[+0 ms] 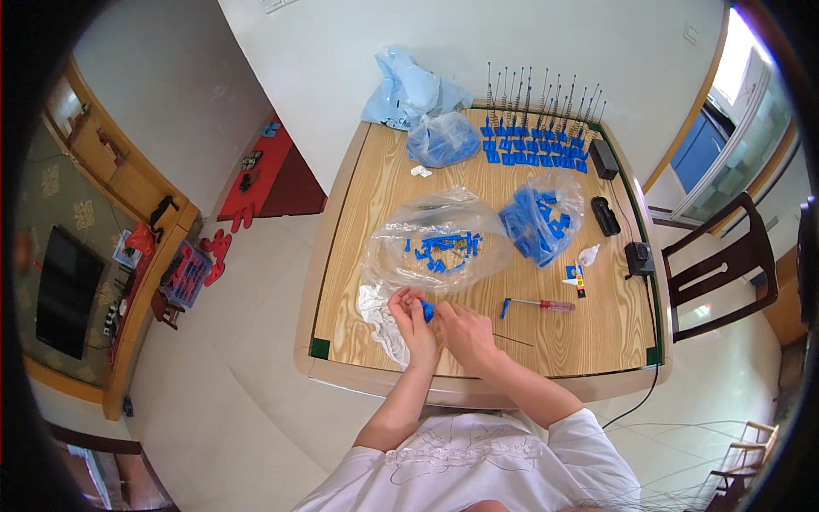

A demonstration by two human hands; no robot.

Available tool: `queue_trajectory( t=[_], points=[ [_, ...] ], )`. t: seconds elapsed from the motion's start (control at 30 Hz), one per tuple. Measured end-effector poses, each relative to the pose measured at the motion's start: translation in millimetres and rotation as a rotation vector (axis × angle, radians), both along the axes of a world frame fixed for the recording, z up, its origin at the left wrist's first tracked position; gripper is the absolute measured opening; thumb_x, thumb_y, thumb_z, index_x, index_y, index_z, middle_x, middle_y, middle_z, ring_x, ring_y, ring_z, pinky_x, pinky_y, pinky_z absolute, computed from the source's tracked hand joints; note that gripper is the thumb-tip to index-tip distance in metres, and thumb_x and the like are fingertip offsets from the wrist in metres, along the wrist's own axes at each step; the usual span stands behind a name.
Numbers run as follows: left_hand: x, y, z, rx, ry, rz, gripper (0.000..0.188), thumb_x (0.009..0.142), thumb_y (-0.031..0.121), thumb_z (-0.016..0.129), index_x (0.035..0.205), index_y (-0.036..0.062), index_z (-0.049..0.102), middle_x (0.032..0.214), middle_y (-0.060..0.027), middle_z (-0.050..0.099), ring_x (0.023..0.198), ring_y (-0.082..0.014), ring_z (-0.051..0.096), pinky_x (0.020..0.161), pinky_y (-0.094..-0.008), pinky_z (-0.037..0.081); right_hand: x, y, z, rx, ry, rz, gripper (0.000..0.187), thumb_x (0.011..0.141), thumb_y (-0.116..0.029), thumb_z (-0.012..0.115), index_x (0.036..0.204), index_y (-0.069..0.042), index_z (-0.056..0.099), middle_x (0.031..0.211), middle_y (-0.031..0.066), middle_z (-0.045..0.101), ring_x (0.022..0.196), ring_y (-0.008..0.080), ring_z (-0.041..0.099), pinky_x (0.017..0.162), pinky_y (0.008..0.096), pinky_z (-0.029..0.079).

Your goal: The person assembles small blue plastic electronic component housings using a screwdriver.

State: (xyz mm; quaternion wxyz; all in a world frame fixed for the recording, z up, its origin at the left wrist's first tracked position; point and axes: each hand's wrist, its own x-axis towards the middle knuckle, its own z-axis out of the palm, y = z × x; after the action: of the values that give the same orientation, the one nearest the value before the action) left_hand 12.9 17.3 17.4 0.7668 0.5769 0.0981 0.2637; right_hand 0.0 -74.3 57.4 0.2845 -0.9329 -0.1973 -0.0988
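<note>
Fingers of my left hand (416,331) pinch one small blue piece (428,311) above the near part of the surface (597,341); those of my right hand (467,337) are curled beside it, seemingly closed on one thin dark rod (514,340), though its other end is hidden. I'd judge the piece light, stiff plastic, rather smooth, best taken by its sides; the rod looks slim enough to bend, so I'd grip it close to the piece. Around me I count one white cloth (375,309), one screwdriver (559,305), one spread clear bag (384,252) and one fuller clear bag (575,194) of blue parts, one bundled bag (444,141) and one pale blue bag (414,84). Spring-topped stands (533,147) crowd together too closely to count.
</note>
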Motion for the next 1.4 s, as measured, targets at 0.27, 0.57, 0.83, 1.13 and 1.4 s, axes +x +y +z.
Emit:
queue_trajectory(
  t=[0.27, 0.57, 0.83, 1.13, 1.4],
  points=[
    [5.9, 14.8, -4.9, -0.368, 0.251, -0.226, 0.018, 0.097, 0.023, 0.050, 0.102, 0.0051, 0.053, 0.077, -0.0026, 0.055, 0.061, -0.0065, 0.049, 0.048, -0.0221, 0.037, 5.5, -6.4, -4.8, 0.021, 0.005, 0.046, 0.012, 0.083, -0.013, 0.056, 0.090, -0.007, 0.049, 0.083, 0.0098, 0.062, 0.079, 0.0304, 0.063, 0.061, 0.0427, 0.050],
    [16.1, 24.0, -24.3, -0.152, 0.329, -0.214, 0.018, 0.095, 0.020, 0.050, 0.081, 0.0094, 0.053, 0.068, 0.0025, 0.049, 0.052, -0.0034, 0.043, 0.038, -0.0197, 0.029, 11.2, -9.3, -6.1, 0.109, 0.102, 0.071, 0.007, 0.087, -0.015, 0.054, 0.088, -0.009, 0.052, 0.074, 0.0101, 0.066, 0.069, 0.0326, 0.064, 0.058, 0.0441, 0.049],
    [23.5, 29.5, -26.4, -0.173, 0.282, -0.280, 0.016, 0.095, 0.019, 0.048, 0.084, 0.0088, 0.052, 0.067, -0.0015, 0.052, 0.050, -0.0084, 0.046, 0.037, -0.0219, 0.031, 18.8, -21.2, -3.5, 0.216, 0.101, 0.176, 0.008, 0.088, -0.017, 0.055, 0.090, -0.010, 0.057, 0.068, 0.0090, 0.065, 0.065, 0.0329, 0.064, 0.056, 0.0439, 0.049],
    [29.9, 37.5, -3.0, -0.654, 0.444, -0.411, 0.022, 0.094, 0.029, 0.050, 0.086, 0.0087, 0.054, 0.069, -0.0097, 0.061, 0.047, -0.0136, 0.051, 0.037, -0.0218, 0.033, 13.9, -8.9, -9.7, 0.298, 0.053, 0.049, 0.010, 0.089, -0.019, 0.056, 0.095, -0.011, 0.057, 0.069, 0.0154, 0.064, 0.064, 0.0355, 0.063, 0.054, 0.0462, 0.047],
    [26.6, 30.5, 5.6, -0.770, 0.434, -0.325, 0.023, 0.094, 0.030, 0.050, 0.087, 0.0095, 0.055, 0.068, -0.0087, 0.062, 0.049, -0.0133, 0.052, 0.038, -0.0230, 0.033, 12.3, -3.4, 1.0, 0.115, 0.063, -0.023, 0.009, 0.090, -0.019, 0.052, 0.095, -0.011, 0.052, 0.076, 0.0131, 0.066, 0.066, 0.0351, 0.064, 0.055, 0.0472, 0.049]
  ],
)
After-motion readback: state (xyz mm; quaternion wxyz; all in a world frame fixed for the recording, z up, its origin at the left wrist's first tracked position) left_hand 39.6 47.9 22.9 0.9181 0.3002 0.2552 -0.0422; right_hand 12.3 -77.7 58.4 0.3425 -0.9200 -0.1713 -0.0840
